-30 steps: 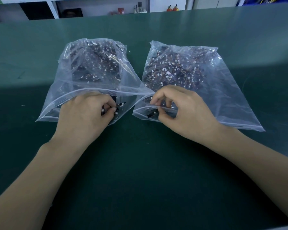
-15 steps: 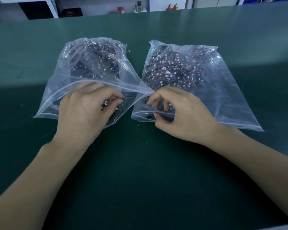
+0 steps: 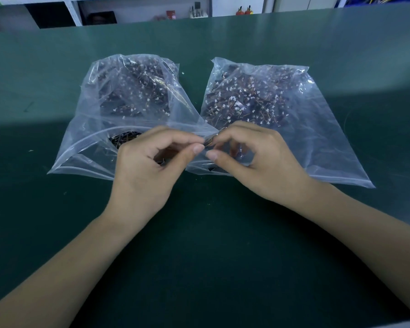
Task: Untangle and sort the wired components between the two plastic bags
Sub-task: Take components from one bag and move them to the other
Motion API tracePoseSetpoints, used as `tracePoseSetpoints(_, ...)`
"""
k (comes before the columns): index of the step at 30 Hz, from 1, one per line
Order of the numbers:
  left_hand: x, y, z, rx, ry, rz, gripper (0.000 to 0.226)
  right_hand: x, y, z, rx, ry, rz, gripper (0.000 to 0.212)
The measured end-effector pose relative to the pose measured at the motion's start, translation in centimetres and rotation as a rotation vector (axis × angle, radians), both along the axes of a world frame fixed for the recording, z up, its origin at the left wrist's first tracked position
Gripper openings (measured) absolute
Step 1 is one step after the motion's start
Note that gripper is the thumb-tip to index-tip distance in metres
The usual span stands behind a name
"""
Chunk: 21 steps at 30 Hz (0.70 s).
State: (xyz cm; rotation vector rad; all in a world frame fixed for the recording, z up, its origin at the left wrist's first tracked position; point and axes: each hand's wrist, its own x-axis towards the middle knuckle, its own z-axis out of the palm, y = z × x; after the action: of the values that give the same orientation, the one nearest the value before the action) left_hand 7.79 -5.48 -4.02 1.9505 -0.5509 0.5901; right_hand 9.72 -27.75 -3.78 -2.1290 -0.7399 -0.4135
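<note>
Between my left hand [image 3: 147, 166] and right hand [image 3: 258, 162] I pinch one small dark wired part [image 3: 208, 141]; behind them lie two clear bags [image 3: 85, 147] [image 3: 329, 143], with green table [image 3: 211, 245] free below the wrists.

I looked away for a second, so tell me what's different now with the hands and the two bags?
Both hands left their bag mouths and met in the middle: the left hand and right hand now pinch one small wired component together between the bags. The left bag and right bag stayed put on the green mat.
</note>
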Motion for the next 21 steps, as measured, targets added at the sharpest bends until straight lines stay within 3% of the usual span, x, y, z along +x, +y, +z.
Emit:
tracePoseSetpoints(5,0.05,-0.3,-0.15,-0.106,0.128,-0.079,0.011,0.11,0.14,-0.11,0.153,0.125,0.031,0.006)
tracePoseSetpoints(11,-0.25,-0.37,0.2,-0.196,0.225,-0.086,0.013,0.08,0.23,-0.12,0.247,0.209,0.069,0.012)
tracePoseSetpoints(15,-0.63,-0.1,0.3,-0.024,0.164,-0.025,0.031,0.11,0.28,-0.1,0.336,0.273,0.098,0.013)
tracePoseSetpoints(17,-0.76,-0.27,0.34,0.067,0.103,0.0,0.026,0.12,0.35,0.11,0.374,0.298,0.132,0.012)
tracePoseSetpoints(21,-0.78,-0.56,0.21,0.073,0.112,0.011,0.022,0.05,0.46,0.21,0.429,0.35,0.198,0.011)
